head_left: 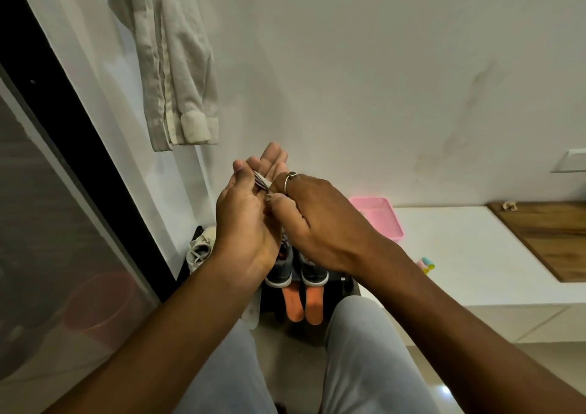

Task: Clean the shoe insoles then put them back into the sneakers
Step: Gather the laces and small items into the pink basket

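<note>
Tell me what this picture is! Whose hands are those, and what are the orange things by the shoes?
No robot here, just a person. The camera sits on the person's head and looks down, so you see what they see: their own arms and legs. The left hand and the right hand are raised together, and both pinch a small folded thing. It is pale with stripes, maybe a cloth, but it is too small to tell for sure. Down below, between the knees, stand two grey sneakers. The orange things are their insoles, the soft pads from inside shoes. They are taken out and lie flat in front of the sneakers. A pink basket sits on the white ledge to the right, and a pale shirt hangs on the wall.
</note>
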A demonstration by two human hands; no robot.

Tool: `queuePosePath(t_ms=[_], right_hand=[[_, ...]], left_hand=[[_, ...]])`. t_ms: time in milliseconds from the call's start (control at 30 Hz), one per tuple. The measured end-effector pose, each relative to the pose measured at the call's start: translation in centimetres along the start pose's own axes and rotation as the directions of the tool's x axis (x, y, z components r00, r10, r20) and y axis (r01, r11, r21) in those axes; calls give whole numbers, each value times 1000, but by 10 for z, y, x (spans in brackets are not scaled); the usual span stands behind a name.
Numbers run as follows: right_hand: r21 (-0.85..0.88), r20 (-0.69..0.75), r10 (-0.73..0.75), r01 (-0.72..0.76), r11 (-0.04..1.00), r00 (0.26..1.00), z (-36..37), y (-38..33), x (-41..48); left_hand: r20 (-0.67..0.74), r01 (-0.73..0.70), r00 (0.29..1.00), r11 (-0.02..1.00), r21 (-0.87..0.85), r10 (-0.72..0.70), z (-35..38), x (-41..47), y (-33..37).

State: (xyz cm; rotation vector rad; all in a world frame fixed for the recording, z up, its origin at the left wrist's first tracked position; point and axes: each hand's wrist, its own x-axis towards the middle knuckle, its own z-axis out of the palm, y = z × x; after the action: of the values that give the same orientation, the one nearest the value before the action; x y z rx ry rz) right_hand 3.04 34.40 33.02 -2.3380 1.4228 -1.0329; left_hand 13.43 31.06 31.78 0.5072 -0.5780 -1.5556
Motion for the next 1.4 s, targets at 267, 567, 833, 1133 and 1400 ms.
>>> queuePosePath(t_ms=[267, 567, 833, 1133, 1400], right_hand=[[199, 33, 113, -117, 973, 993, -2, 10, 5], [522, -49, 229, -171, 836, 972, -1, 13, 6], [363, -224, 240, -148, 920, 945, 4, 8, 3], [-182, -442, -35, -51, 982, 897, 19, 8, 4], [-154, -484, -63, -14, 988, 873, 30, 7, 2]], left_hand=[[-42, -20, 999, 997, -76, 17, 3, 3, 9], [-7, -25, 1000, 1000, -19, 25, 10, -4, 5], [10, -15, 1000, 1000, -25, 16, 11, -11, -8], [-14, 28, 1000, 996, 89, -27, 11, -16, -16], [-35, 85, 996, 991, 108, -81, 7, -17, -24]])
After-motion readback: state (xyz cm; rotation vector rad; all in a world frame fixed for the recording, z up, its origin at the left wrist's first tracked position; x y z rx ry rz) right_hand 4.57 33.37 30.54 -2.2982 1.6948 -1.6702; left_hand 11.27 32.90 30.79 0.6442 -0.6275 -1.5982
